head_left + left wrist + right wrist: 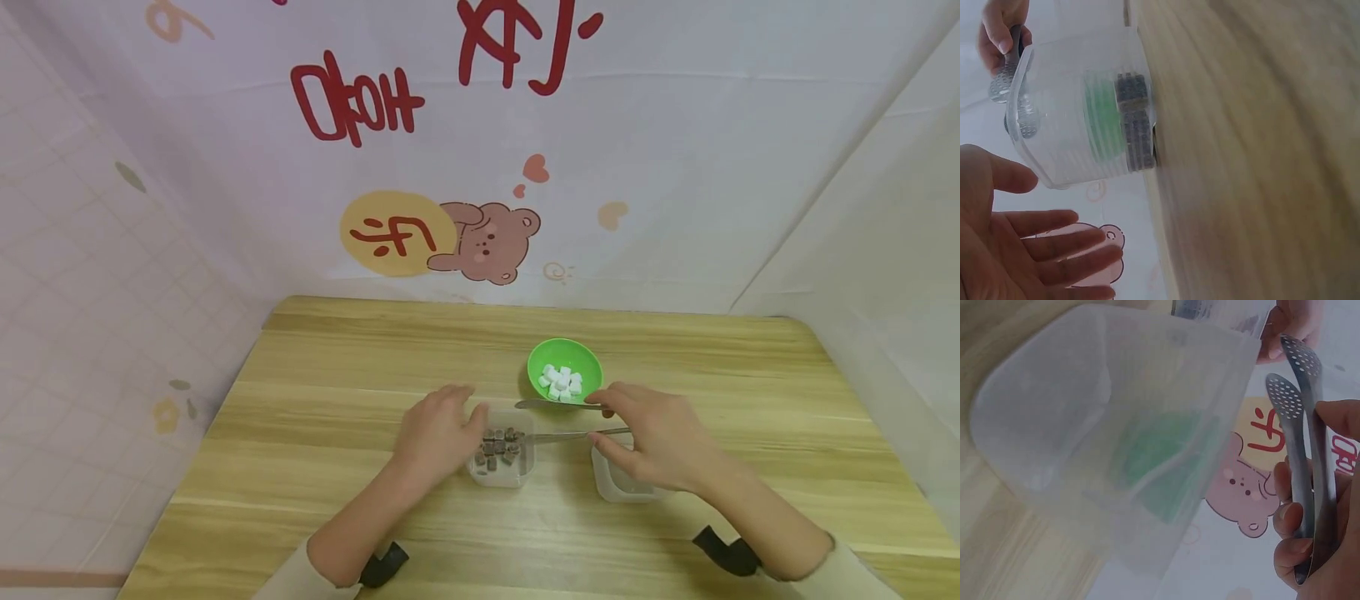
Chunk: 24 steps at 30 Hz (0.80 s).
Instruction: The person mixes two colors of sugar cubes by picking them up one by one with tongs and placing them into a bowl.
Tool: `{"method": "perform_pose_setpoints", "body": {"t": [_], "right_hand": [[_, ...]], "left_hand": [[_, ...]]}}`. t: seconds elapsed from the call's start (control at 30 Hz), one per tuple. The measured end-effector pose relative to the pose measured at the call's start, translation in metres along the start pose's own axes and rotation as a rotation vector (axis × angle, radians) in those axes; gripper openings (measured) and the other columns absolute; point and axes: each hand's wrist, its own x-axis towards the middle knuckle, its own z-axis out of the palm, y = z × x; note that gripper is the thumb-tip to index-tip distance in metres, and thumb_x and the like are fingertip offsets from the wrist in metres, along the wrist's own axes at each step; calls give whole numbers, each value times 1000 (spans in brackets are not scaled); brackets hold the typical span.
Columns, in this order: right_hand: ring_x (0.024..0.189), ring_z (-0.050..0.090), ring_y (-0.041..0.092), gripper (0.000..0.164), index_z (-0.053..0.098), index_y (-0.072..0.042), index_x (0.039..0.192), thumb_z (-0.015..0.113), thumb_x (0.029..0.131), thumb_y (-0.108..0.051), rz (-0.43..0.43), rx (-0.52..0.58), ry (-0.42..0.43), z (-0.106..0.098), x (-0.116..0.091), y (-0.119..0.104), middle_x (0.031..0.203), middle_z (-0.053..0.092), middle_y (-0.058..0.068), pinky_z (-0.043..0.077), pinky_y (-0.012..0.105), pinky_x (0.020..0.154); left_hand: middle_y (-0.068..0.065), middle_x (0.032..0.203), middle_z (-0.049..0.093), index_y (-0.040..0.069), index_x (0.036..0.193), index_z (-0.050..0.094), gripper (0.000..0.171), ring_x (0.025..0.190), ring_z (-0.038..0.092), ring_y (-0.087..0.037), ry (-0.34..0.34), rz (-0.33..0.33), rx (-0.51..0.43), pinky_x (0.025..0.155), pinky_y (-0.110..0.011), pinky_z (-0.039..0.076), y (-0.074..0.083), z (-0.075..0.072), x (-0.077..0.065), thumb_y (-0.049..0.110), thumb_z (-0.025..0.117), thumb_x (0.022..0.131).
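My right hand [660,433] grips metal tongs [1311,469] with perforated ends, and their two arms stand apart. In the head view the tongs' tips point left, towards a clear plastic container [498,479] that holds several brown cubes [495,447]. Beside that container is my left hand [442,433], its fingers extended and holding nothing; in the left wrist view its thumb is close to the rim. A second translucent container [626,495] sits beneath my right hand, partly hidden. Behind the containers, a green bowl [581,354] holds several white cubes [561,382].
Everything stands on a wood-grain table [337,350]. A white printed cloth [645,142] with a bear and red characters hangs behind it. Black bands [727,552] show at both wrists.
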Motion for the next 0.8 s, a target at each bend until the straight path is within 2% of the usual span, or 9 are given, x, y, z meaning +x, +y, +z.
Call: {"method": "perform_pose_setpoints", "body": {"t": [0.1, 0.2, 0.27, 0.33, 0.47, 0.53, 0.6, 0.7, 0.8], "right_hand": [[69, 63, 4, 37, 70, -15, 113, 80, 81, -30, -11, -2, -11, 2, 4, -2, 90, 69, -11, 36, 19, 50], [73, 67, 7, 35, 69, -16, 112, 80, 81, -29, -27, -1, -21, 4, 8, -3, 90, 70, -10, 38, 19, 50], [74, 67, 7, 34, 69, -17, 111, 80, 82, -30, -43, -2, -28, 5, 11, -5, 90, 70, -10, 39, 20, 50], [73, 66, 6, 32, 70, -17, 110, 80, 83, -30, -63, -7, -38, 6, 14, -6, 89, 69, -9, 40, 20, 50], [73, 65, 5, 30, 72, -15, 108, 80, 85, -31, -118, -28, -49, 10, 21, -11, 89, 69, -9, 44, 22, 51], [71, 61, 5, 29, 73, -14, 107, 80, 85, -31, -146, -39, -54, 11, 24, -13, 89, 67, -9, 44, 23, 51], [66, 55, 3, 28, 73, -13, 105, 81, 85, -32, -172, -52, -59, 13, 27, -15, 89, 64, -9, 42, 23, 49], [58, 44, 1, 25, 72, -13, 99, 82, 85, -32, -199, -62, -71, 15, 31, -19, 85, 58, -9, 34, 21, 45], [55, 39, 1, 24, 70, -14, 94, 83, 86, -32, -219, -79, -81, 19, 35, -22, 82, 54, -8, 30, 20, 44]], "left_hand": [[-15, 122, 74, 2, 120, 76, 38, 114, 70, -33, 9, 8, 7, 91, -54, 57, -1, -1, -1, 32, 60, 102], [-10, 108, 78, 5, 109, 80, 29, 85, 73, -23, 8, 22, -3, 74, -47, 59, -2, -2, -1, 26, 61, 101], [-6, 88, 76, 8, 96, 80, 24, 64, 63, -14, -2, 28, -16, 59, -40, 55, -2, -3, -1, 22, 61, 100], [1, 69, 67, 14, 81, 76, 25, 51, 49, -8, -12, 29, -26, 50, -33, 46, -2, -3, -1, 19, 61, 99], [10, 51, 46, 22, 61, 61, 37, 45, 39, -4, -35, 29, -31, 44, -29, 37, -2, -4, 0, 15, 60, 98], [12, 50, 43, 22, 59, 58, 39, 45, 38, -5, -51, 26, -38, 45, -29, 37, -2, -5, 0, 14, 60, 97], [11, 49, 43, 20, 61, 62, 37, 45, 38, -6, -75, 16, -55, 47, -30, 37, -1, -7, 1, 13, 61, 97], [9, 50, 46, 14, 71, 72, 29, 45, 39, -7, -108, 1, -79, 47, -30, 36, 0, -9, 1, 12, 63, 97], [9, 52, 50, 10, 81, 79, 23, 45, 40, -7, -130, -7, -97, 46, -29, 35, 0, -11, 2, 11, 63, 98]]}}
